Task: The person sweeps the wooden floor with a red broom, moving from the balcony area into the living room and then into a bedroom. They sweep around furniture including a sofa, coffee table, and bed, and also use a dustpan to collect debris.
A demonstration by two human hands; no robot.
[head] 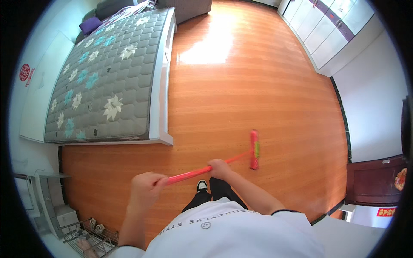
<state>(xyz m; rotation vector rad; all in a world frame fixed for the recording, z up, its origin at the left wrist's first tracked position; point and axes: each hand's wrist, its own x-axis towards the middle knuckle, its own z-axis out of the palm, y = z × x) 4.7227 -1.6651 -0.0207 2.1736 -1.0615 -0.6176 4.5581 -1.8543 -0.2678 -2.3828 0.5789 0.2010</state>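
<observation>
A red long-handled broom or mop (190, 174) slants across in front of me, and both my hands grip its handle. My left hand (146, 187) is closed around the upper end, at the left. Farther down the shaft, my right hand (220, 169) holds it just in front of my legs. The tool's narrow red and green head (255, 150) is at the floor to the right; it is slightly blurred, and its underside is hidden. Beneath it lies the orange wood-patterned floor (258, 96).
A bed with a bare grey floral mattress (135, 80) stands at the left, its white frame (159, 96) jutting a corner towards me. White cabinets (322, 25) line the far right. A dark red door (371, 180) is at the right, a metal rack (93, 242) at the lower left.
</observation>
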